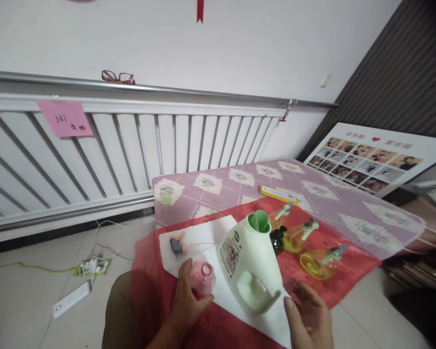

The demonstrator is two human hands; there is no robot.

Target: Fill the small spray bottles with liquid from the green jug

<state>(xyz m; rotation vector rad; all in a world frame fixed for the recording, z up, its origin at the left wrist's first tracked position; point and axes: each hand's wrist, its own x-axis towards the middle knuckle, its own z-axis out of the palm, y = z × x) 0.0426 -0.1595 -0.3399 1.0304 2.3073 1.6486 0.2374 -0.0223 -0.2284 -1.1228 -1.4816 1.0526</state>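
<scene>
My left hand [186, 299] is wrapped round a small pink open-topped bottle [202, 276] that stands on a white cloth [203, 237]. Just right of it stands a large pale-green detergent jug [247, 264], tilted, with an open green spout and a handle facing me. Beside the jug's handle, my right hand [308, 315] hovers with fingers apart, holding nothing. A small grey and orange pump head [177, 245] lies on the cloth behind the pink bottle.
Several yellow spray bottles [314, 259] and a dark one [277, 239] lie on the red cloth [349, 264] over a purple patterned table [349, 203]. A yellow flat case [278, 194] lies farther back. A radiator [94, 155], a photo board [366, 160] and a white power bank [71, 299] on the floor surround it.
</scene>
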